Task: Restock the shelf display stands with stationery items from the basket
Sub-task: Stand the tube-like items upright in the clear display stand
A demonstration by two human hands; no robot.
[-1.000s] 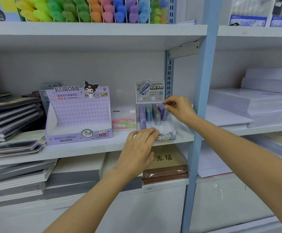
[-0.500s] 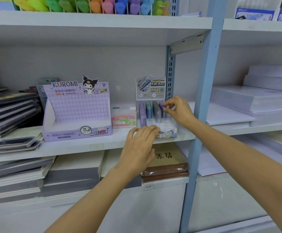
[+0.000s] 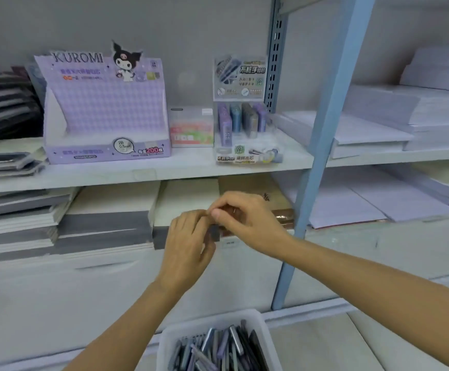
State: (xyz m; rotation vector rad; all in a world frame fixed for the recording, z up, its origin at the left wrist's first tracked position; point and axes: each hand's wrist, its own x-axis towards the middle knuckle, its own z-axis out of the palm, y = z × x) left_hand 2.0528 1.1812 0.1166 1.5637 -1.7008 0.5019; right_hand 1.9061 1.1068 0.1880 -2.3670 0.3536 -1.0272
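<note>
Left hand (image 3: 188,238) and right hand (image 3: 247,219) — curled — pinch one dark case (image 3: 214,233).

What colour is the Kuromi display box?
The Kuromi display box is pale purple, checked; head view.

White shelves (image 3: 164,175) on a blue upright (image 3: 324,145) — grey back wall (image 3: 111,22), perhaps tan floor (image 3: 351,344).

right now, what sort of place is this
Most likely a stationery shop: a KUROMI display stand and a clear stand of small cases sit on the metal shelf, paper stacks fill the shelves beside them, and a white basket of cases waits below.
</note>
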